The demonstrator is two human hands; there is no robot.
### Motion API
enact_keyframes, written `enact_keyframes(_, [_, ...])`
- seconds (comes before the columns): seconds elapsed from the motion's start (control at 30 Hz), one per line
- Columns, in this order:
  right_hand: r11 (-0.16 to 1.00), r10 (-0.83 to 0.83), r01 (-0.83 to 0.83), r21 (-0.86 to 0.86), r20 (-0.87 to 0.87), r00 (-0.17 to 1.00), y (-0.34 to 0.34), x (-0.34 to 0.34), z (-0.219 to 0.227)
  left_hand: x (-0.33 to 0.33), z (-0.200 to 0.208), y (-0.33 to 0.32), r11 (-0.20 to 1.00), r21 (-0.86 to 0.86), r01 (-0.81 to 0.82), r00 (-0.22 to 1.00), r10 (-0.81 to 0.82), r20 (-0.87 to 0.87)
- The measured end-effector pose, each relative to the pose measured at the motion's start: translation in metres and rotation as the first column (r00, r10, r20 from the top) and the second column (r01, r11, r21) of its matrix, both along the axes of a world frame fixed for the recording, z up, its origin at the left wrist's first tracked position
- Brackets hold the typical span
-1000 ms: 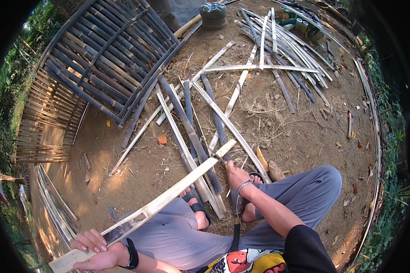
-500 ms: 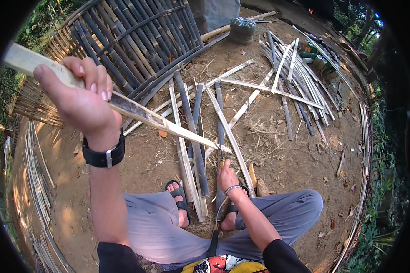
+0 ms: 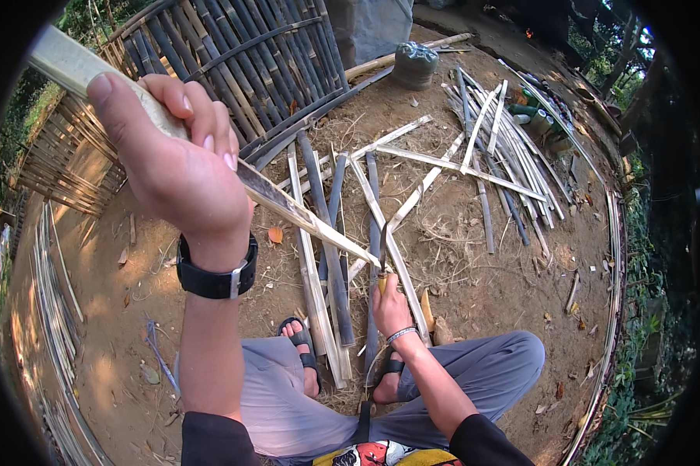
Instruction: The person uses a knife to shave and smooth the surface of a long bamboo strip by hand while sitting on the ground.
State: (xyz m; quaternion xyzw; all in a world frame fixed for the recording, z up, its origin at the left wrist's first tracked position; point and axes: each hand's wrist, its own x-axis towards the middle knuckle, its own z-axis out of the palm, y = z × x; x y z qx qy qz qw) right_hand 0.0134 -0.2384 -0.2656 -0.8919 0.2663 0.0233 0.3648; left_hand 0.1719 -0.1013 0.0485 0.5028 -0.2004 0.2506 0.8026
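My left hand (image 3: 183, 147) is closed round a long split bamboo strip (image 3: 307, 221), raised at the left and slanting down to the right. The strip's pale inner face and a dark patch show below my fingers. In my right hand (image 3: 392, 304), low between my knees, is a knife (image 3: 382, 248) with a yellowish handle, its dark blade pointing up. The strip's lower end meets the blade or lies right beside it; whether they touch I cannot tell. Split bamboo pieces (image 3: 340, 272) lie on the ground between and beyond my sandalled feet.
A pile of bamboo strips (image 3: 521, 155) lies at the far right. A dark bamboo panel (image 3: 241, 70) leans at the far left, near a plastic-wrapped bundle (image 3: 414, 65). Long thin strips (image 3: 51, 287) line the left side. Shavings and leaves litter the dirt ground.
My left hand has shifted right with the bamboo strip. The strip's lower end has slid back to the left along the knife, whose blade now shows more plainly.
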Motion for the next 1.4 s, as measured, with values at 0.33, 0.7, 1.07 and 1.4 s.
enact_keyframes(0.33, [0.995,-0.024,0.022,-0.099,-0.016,1.0,-0.009,-0.015,-0.028,0.005,0.005,-0.013,1.0,-0.001,0.013,0.998,-0.013,0.066])
enact_keyframes(0.7, [0.984,-0.121,0.135,-0.117,0.118,0.986,-0.024,-0.024,-0.061,-0.007,0.024,-0.04,0.993,-0.12,0.019,0.997,-0.009,0.083])
enact_keyframes(1.07, [0.985,-0.112,0.119,-0.126,0.063,0.992,-0.035,-0.016,-0.043,-0.007,0.03,-0.057,0.983,-0.129,-0.128,0.986,0.139,0.086])
enact_keyframes(1.4, [0.982,-0.183,0.185,0.03,0.37,0.911,-0.018,0.013,0.028,0.001,0.012,-0.031,0.997,-0.074,0.011,0.998,-0.006,0.067])
